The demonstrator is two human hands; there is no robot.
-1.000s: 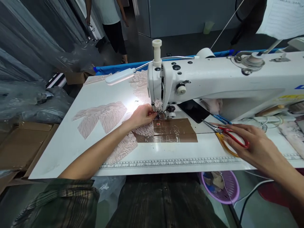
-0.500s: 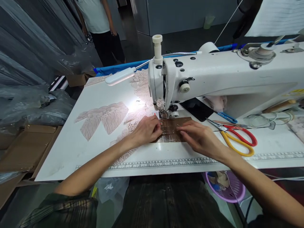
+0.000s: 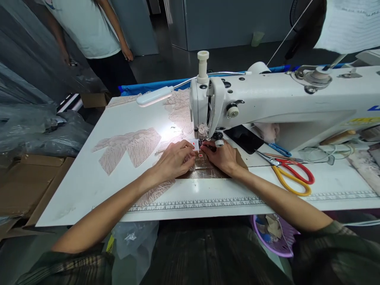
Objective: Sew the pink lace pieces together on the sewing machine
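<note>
My left hand (image 3: 176, 159) has its fingers curled over a pale pink lace piece (image 3: 157, 192), just left of the needle area. Lace shows under the fingertips and trails out below the wrist. My right hand (image 3: 223, 157) is closed beside the presser foot (image 3: 202, 142), thumb and fingertips pressed together. What those fingertips hold is too small to make out. The white sewing machine (image 3: 273, 95) stands over both hands. Between them lies a brown taped plate (image 3: 208, 172) on the table, partly covered by my hands.
Scissors with red and yellow handles (image 3: 292, 176), a black phone (image 3: 243, 138) and blue-handled snips (image 3: 279, 149) lie at right. More cut lace (image 3: 129, 146) lies at left. A lit lamp (image 3: 156, 97) hangs over the table (image 3: 71, 186). A person (image 3: 89, 35) stands beyond it.
My right hand has moved left and up, from the plate's right side to the presser foot. My left hand has shifted slightly left. The standing person has come nearer, toward the left.
</note>
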